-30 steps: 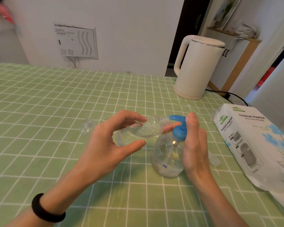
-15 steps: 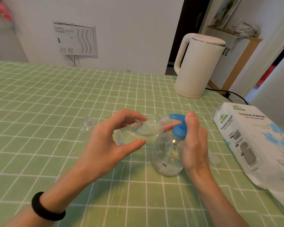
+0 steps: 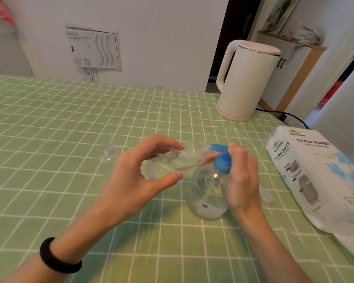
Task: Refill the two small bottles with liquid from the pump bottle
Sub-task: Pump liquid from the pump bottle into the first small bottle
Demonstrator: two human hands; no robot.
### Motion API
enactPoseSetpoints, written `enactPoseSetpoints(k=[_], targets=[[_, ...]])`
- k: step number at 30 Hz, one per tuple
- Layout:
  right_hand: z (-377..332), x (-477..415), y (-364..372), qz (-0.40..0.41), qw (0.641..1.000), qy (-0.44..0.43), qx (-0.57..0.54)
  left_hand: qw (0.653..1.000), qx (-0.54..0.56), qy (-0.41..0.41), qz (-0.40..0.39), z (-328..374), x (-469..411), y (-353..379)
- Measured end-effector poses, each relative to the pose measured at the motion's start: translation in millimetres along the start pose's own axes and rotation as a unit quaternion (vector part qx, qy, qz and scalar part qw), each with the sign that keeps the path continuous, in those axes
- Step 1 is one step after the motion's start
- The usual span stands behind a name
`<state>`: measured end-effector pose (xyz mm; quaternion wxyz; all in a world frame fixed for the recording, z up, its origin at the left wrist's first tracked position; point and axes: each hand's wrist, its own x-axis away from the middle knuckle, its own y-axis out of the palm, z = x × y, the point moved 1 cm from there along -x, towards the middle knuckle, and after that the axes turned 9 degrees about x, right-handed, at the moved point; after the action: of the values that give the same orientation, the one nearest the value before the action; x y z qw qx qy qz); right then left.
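Note:
A clear pump bottle (image 3: 206, 197) with a blue pump head (image 3: 221, 160) stands on the green checked tablecloth. My right hand (image 3: 241, 180) wraps round its neck, with the forefinger on top of the pump head. My left hand (image 3: 135, 180) holds a small clear bottle (image 3: 176, 160) on its side between thumb and fingers. Its open mouth sits at the blue nozzle tip. A second small clear bottle (image 3: 108, 154) stands on the cloth to the left. A small clear cap (image 3: 266, 198) lies just right of my right hand.
A cream electric kettle (image 3: 245, 82) stands at the back right, its black cord (image 3: 290, 117) trailing off the table. A white tissue paper pack (image 3: 319, 176) lies along the right edge. The green cloth (image 3: 49, 123) stretches away to the left.
Both hands and the bottles have kept their pose; the view has only shifted slightly.

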<state>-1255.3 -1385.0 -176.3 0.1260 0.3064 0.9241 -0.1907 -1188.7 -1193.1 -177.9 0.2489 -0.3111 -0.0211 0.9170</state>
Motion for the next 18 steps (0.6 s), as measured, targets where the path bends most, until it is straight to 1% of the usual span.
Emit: enactPoseSetpoints(k=[6, 14, 18], targets=[[-2.5, 3.8, 0.7, 0.002, 1.0, 0.02, 0.013, 1.0, 0.009, 0.004, -0.002, -0.7, -0.7, -1.1], [0.1, -0.8, 0.3, -0.008, 1.0, -0.008, 0.011, 1.0, 0.009, 0.002, -0.002, -0.7, -0.3, -3.5], [1.0, 2.2, 0.5, 0.001, 1.0, 0.007, 0.009, 1.0, 0.013, -0.001, 0.0, -1.9, 0.1, -1.8]])
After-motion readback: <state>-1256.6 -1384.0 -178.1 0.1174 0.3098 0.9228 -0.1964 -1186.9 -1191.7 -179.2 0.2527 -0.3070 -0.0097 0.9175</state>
